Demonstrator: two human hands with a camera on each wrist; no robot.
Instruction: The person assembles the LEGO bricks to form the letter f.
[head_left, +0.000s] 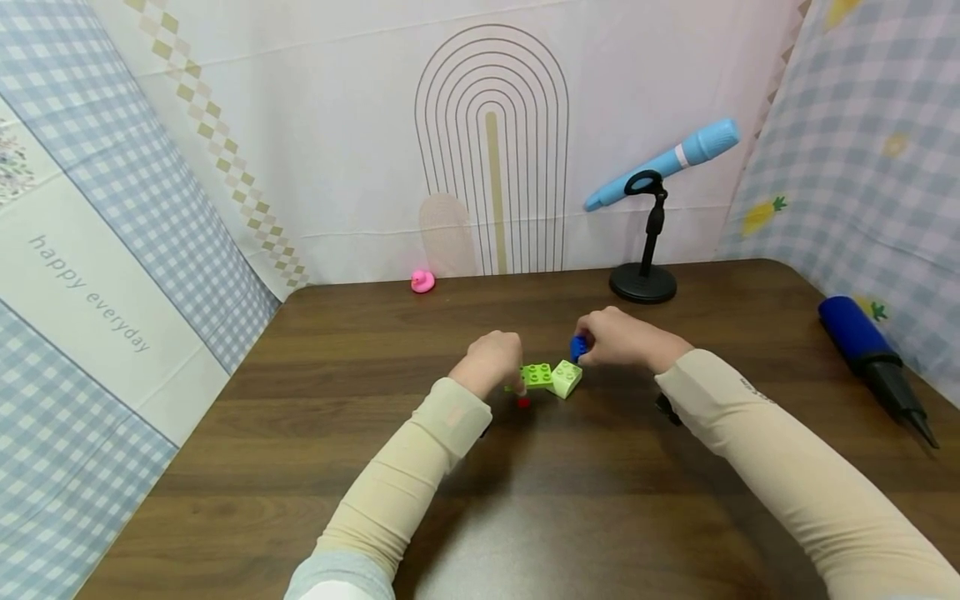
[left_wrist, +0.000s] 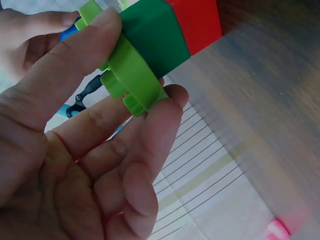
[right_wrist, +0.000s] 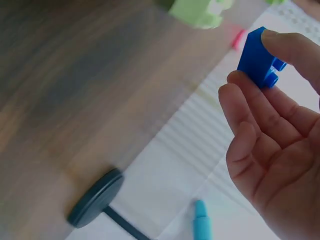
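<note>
Hands near the middle of the frame each pinch a toy brick: the left hand has thumb and fingertips on a lime-green plate, the right hand a small blue brick between thumb and fingertips. In the left wrist view, a dark green block sits against the plate's unstudded face, with a red block beyond it at the top of the frame. Just right of the plate is a pale green block; whether it is joined on, I cannot tell.

All look like hard, smooth plastic: likely light, stiff and not fragile, though perhaps a bit slippery. Opposite side walls seem the best hold, with studs and undersides left free; the plate's thin edge probably gives fingers less grip.

Farther out on the table, a pink duck sits upper centre-left, a black stand upper right, and a blue-and-black pump at the right edge.
</note>
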